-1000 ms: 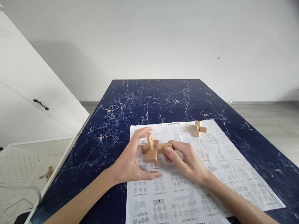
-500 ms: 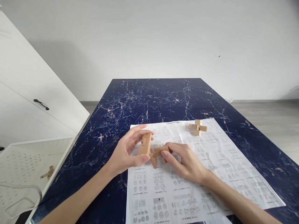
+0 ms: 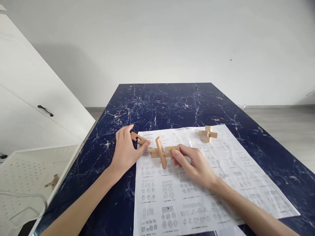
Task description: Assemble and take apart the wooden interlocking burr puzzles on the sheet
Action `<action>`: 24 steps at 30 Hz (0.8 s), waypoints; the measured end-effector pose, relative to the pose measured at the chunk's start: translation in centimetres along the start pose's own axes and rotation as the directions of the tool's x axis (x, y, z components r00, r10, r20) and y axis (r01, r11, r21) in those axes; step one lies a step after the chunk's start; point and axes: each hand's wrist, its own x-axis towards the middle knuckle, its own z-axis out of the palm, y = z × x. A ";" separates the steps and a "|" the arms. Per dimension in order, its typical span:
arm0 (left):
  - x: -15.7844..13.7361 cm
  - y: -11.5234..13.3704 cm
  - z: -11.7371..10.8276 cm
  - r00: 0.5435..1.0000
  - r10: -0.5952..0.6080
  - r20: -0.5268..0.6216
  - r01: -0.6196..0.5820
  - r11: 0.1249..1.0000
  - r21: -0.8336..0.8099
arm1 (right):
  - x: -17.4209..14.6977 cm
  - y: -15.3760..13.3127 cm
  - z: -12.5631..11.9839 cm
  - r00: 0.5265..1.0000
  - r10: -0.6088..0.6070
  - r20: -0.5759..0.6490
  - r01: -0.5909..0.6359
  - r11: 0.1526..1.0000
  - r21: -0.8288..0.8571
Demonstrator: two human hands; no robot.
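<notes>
Between the thumb and fingers of my left hand (image 3: 126, 147) is a notched wooden puzzle piece (image 3: 139, 138) with a slot cut in it. My right hand (image 3: 193, 164) pinches the right end of two wooden pieces joined as a cross (image 3: 161, 153). One bar of the cross points left, and the other slants across it. The two hands' pieces are apart. Both hands are above a printed instruction sheet (image 3: 172, 203), which shows rows of small puzzle drawings. An assembled wooden burr puzzle (image 3: 208, 134) sits at the sheet's far edge.
The sheet lies on a dark blue marbled table (image 3: 157, 101). At the left stands a white perforated basket (image 3: 27, 170) holding more wooden pieces (image 3: 52, 181). A white cabinet (image 3: 31, 82) with a black handle is behind it, and a wall closes the far side.
My left hand has drawn the slotted piece away to the left, apart from the pieces in my right hand. The joined cross has turned and now shows fully.
</notes>
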 end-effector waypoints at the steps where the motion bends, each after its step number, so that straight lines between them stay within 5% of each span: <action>1: 0.0 0.3 -0.2 0.998 0.046 -0.036 -0.046 0.999 -0.021 | 0.0 0.0 0.0 1.000 -0.002 0.000 0.002 1.000 -0.002; 5: -0.5 1.9 -1.1 0.975 0.203 -0.095 -0.219 0.953 -0.211 | 0.0 0.1 0.1 1.000 0.002 0.016 -0.002 1.000 0.004; 11: -2.1 3.2 -1.5 0.853 0.492 0.176 -0.410 0.840 -0.356 | 0.1 -0.1 0.1 0.999 0.017 0.040 -0.019 0.998 0.062; 15: -2.7 3.6 -1.2 0.834 0.506 0.220 -0.428 0.845 -0.322 | 0.1 -0.2 0.0 0.996 0.042 0.080 -0.052 0.991 0.122; 24: -2.4 4.0 -1.4 0.833 0.547 0.084 -0.503 0.812 -0.294 | 0.5 -0.2 -0.3 0.990 0.079 0.121 -0.108 0.961 0.256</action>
